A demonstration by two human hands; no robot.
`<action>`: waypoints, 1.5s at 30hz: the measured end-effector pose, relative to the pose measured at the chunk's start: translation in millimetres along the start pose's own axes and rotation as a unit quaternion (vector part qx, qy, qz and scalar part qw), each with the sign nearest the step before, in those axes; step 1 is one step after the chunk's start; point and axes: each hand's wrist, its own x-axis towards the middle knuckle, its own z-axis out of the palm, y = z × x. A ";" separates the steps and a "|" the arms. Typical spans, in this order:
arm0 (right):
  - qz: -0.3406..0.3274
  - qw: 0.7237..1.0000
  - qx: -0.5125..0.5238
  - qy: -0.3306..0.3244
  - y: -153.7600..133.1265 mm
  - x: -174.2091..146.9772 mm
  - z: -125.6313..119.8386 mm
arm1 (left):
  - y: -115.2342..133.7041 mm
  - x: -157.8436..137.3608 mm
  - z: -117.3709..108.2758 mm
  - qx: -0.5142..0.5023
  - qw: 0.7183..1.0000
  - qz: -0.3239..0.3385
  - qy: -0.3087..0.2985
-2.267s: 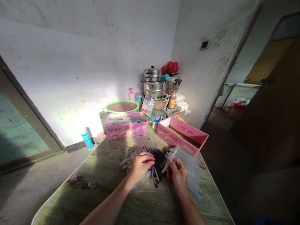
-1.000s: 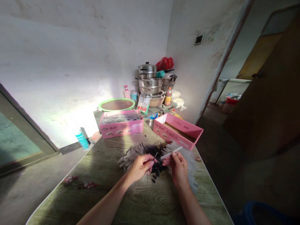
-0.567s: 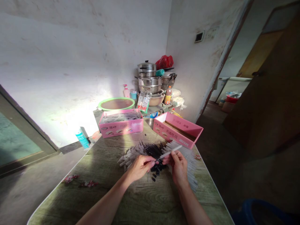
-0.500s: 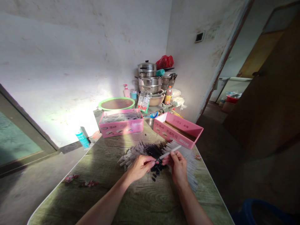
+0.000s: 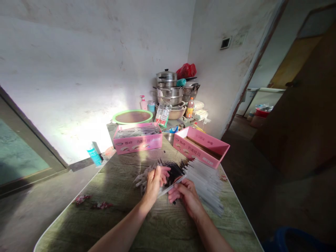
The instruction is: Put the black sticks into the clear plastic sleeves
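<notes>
My right hand (image 5: 187, 196) pinches a slim translucent white pen barrel (image 5: 172, 186), which slants down to the left toward my left palm. My left hand (image 5: 154, 183) is raised beside the heap with its fingers apart; I see nothing held in it. Whether its palm touches the barrel's end is hidden. Behind the hands lies a pile of thin black pen parts (image 5: 175, 170). Short whitish pieces (image 5: 141, 179) are heaped to the left, partly covered by my left hand. To the right, many similar translucent barrels (image 5: 206, 185) lie side by side.
A pink box (image 5: 139, 143) filled with greyish pen-like pieces stands at the back left of the table (image 5: 126, 224). Another pink box (image 5: 202, 148) sits at the back right. Behind are a green-rimmed round tray (image 5: 132, 116), stacked pots (image 5: 169, 92) and a drink bottle (image 5: 189, 107).
My right hand has moved down and left with the barrel, which now points lower left. My left hand has turned upward and its fingers have come off the barrel.
</notes>
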 end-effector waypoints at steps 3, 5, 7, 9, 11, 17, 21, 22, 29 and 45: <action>0.027 0.999 0.017 -0.030 2.8 0.0 0.8 | -0.6 0.5 -4.2 -0.010 1.000 0.024 0.017; 0.021 0.998 0.057 -0.036 -1.8 0.7 -3.6 | -1.6 3.6 -8.2 0.010 0.999 0.040 0.036; -0.010 0.993 0.114 -0.026 -10.0 1.7 -10.7 | -2.1 7.8 -12.3 0.066 0.995 0.062 0.046; -0.044 0.985 0.164 -0.011 -18.3 2.5 -17.6 | -1.9 11.2 -15.3 0.142 0.985 0.099 0.027; -0.057 0.982 0.179 -0.011 -23.3 2.7 -21.5 | -1.0 12.0 -16.3 0.215 0.966 0.141 -0.032; -0.047 0.985 0.164 0.011 -23.5 2.8 -21.0 | -2.8 3.8 -8.6 0.358 0.877 0.199 -0.253; -0.056 0.982 0.173 0.045 -25.1 4.7 -22.7 | -8.4 1.5 -0.9 0.424 0.836 0.233 -0.260; -0.057 0.982 0.172 0.048 -25.6 5.1 -23.0 | -9.3 1.3 0.9 0.440 0.829 0.237 -0.252; -0.060 0.983 0.168 0.047 -27.0 4.2 -20.3 | -12.3 -0.4 5.3 0.472 0.807 0.258 -0.244; -0.068 0.988 0.131 0.038 -18.7 6.5 -25.6 | -1.1 3.9 -1.5 0.198 0.967 0.099 -0.128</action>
